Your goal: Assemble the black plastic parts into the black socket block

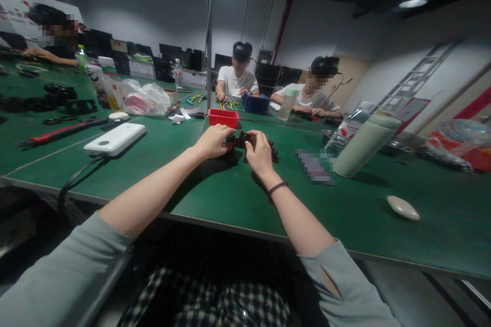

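On the green table [184, 184], small dark, shiny parts [241, 140] lie between and beneath my hands; their exact kind is too small and dim to make out. My left hand [215, 141] is closed with curled fingers on a dark piece at the left of the group. From the right, my right hand [261, 153] pinches another part of the dark pieces between thumb and fingers. Whether both hands grip one joined piece cannot be told. Just beyond my left fingers stands a red bin [223, 118], its inside hidden from here.
Left of my forearm lies a white power bank [115, 139] with a black cable, near a red-handled tool [57, 134]. A phone [314, 166], a green flask [366, 145] and a white oval object [402, 208] are on the right. Co-workers sit across, behind a blue bin [256, 103].
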### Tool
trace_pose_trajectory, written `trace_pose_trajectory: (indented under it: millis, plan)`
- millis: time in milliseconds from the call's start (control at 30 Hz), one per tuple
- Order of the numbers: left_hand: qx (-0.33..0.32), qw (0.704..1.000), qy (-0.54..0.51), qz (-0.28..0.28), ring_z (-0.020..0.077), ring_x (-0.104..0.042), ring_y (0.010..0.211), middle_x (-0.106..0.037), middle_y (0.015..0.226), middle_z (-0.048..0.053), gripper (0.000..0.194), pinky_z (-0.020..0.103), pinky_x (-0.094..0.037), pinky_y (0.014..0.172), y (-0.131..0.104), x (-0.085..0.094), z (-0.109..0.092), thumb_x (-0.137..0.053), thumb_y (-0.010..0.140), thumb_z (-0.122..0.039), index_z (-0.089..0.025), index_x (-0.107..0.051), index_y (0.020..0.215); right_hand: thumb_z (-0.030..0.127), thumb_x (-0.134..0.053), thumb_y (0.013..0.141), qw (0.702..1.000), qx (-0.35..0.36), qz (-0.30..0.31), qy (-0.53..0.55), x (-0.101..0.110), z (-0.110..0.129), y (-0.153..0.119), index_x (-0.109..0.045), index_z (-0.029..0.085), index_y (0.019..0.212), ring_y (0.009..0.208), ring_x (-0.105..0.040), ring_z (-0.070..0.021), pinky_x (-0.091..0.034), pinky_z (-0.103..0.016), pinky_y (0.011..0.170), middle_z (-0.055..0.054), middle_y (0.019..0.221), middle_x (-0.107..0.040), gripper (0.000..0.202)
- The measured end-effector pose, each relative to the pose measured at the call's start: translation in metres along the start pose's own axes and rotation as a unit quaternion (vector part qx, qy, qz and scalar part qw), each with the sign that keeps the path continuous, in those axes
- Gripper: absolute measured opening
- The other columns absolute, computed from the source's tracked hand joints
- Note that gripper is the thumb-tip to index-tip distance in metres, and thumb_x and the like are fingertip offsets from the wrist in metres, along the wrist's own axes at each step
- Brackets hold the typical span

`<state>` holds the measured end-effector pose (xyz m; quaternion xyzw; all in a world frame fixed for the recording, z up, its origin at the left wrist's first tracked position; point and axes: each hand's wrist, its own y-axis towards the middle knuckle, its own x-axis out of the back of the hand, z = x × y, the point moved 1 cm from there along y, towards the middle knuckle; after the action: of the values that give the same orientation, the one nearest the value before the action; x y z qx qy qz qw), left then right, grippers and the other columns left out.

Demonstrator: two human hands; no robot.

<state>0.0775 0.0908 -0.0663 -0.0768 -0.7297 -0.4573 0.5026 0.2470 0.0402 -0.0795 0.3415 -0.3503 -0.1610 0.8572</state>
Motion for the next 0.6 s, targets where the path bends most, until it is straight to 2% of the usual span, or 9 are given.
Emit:
trace_pose_trajectory:
  millis: [167,367,600]
  plan:
    - [-0.026,0.999,-0.016,0.018,0.0279,-0.063,0.108,-0.068,0.118,0.015,0.046,0.040,-0.049,0.093,-0.0001,0.0010,-0.0048,-0.066,0.080,-0.027,-0.012,-0.057,0.123,0.012,-0.048,0.081,1.000,0.018,0.003,0.012,-0.0022,-0.0007,-0.0002,-0.053,0.021,0.103,0.101,-0.061,-0.0243,-0.051,-0.040,0.094,-0.012,0.108,-0.062,0.024]
    - [-0.029,0.999,-0.015,0.019,0.0287,-0.061,0.114,-0.064,0.125,0.017,0.050,0.042,-0.047,0.097,-0.0005,0.0009,-0.0057,-0.069,0.080,-0.023,-0.012,-0.054,0.127,0.012,-0.048,0.081,0.999,0.020,0.022,0.036,-0.0028,-0.0010,-0.0007,-0.052,0.021,0.104,0.104,-0.061,-0.0247,-0.051,-0.041,0.096,-0.012,0.112,-0.061,0.025]
    - [-0.045,0.999,-0.019,0.012,0.0286,-0.061,0.116,-0.063,0.128,0.019,0.053,0.043,-0.047,0.099,0.0001,-0.0021,-0.0046,-0.071,0.080,-0.022,-0.010,-0.053,0.129,0.011,-0.045,0.081,0.995,0.034,0.074,0.050,-0.0052,-0.0011,-0.0023,-0.053,0.018,0.110,0.108,-0.059,-0.0241,-0.049,-0.041,0.099,-0.014,0.115,-0.060,0.032]
